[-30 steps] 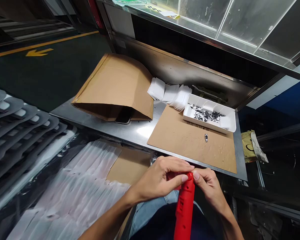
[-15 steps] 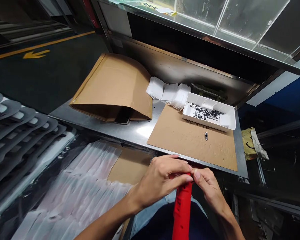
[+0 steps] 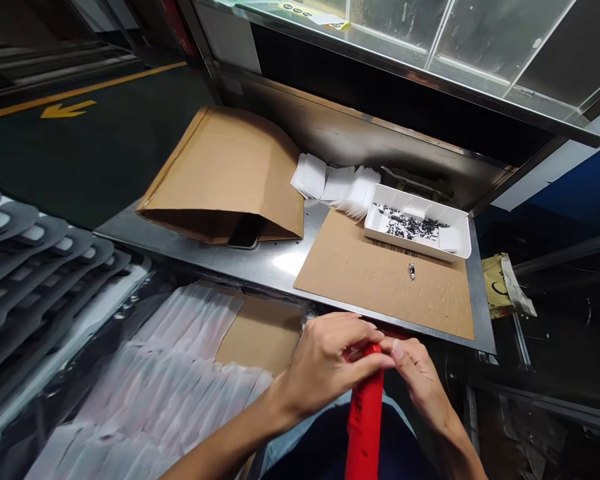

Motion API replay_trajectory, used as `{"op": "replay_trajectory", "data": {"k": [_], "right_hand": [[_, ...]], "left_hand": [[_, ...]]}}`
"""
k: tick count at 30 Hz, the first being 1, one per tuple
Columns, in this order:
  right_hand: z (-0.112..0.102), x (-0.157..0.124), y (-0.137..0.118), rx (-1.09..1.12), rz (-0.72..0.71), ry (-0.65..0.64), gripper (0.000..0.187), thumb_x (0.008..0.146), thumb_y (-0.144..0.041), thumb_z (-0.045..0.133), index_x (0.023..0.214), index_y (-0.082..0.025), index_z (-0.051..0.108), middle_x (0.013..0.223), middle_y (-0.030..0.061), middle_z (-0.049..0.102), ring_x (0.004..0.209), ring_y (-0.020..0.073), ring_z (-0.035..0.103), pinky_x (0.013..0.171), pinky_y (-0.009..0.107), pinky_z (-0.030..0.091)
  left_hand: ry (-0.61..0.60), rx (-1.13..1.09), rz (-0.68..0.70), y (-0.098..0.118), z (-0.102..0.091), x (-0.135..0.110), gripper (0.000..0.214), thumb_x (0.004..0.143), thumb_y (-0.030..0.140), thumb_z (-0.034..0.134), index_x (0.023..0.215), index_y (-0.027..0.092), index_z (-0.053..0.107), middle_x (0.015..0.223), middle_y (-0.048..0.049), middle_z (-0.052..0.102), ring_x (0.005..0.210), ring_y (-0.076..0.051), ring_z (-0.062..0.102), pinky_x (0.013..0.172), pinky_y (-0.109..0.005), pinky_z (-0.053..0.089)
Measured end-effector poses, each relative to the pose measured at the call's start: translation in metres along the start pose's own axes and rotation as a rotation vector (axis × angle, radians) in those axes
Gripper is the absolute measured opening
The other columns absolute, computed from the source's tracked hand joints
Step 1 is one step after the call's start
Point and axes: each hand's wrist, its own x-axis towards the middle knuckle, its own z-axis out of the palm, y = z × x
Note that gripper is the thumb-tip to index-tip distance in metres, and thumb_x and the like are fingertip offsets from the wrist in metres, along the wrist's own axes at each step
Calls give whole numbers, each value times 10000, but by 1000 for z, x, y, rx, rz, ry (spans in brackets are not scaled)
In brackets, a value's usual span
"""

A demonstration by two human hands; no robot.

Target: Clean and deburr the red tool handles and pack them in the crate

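Left hand (image 3: 327, 353) is gripping red casing (image 3: 365, 413), right hand (image 3: 420, 370) unclear; white tray (image 3: 450, 215) at their one o'clock is holding black bits (image 3: 411, 228).

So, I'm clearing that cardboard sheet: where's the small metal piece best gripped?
Probably by its long sides, pinched from above and the near side: the small metal piece is slim, its length running near to far, and the white tray stands just behind it.
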Motion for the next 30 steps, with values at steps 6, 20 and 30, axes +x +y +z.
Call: {"op": "replay_trajectory", "data": {"k": [6, 20, 30], "right_hand": [[0, 0, 7, 59, -56, -112, 613, 972, -549, 242, 923, -212, 752, 777, 54, 685, 738, 218, 589, 718, 329, 450], [4, -25, 41, 134, 76, 104, 630, 900, -679, 315, 949, -208, 731, 935, 105, 679, 886, 261, 611, 792, 405, 522], [3, -19, -23, 306, -46, -103, 761, 891, -714, 164, 1086, -226, 715, 1029, 110, 719, 963, 293, 648, 858, 422, 504]], "left_hand": [[-154, -76, 248, -19, -4, -2, 165, 826, 140, 644, 972, 143, 722, 933, -89, 784, 962, -188, 710, 886, -264, 547], [8, 303, 77, 3, 14, -2, 299, 862, 343, 583, 608, 186, 601, 548, 4, 631, 492, -118, 534, 503, -261, 346], [61, -255, -488, -38, 7, 11, 522, 939, 494, 353, 706, 156, 674, 547, -22, 682, 615, -166, 669, 672, -266, 507]]}}
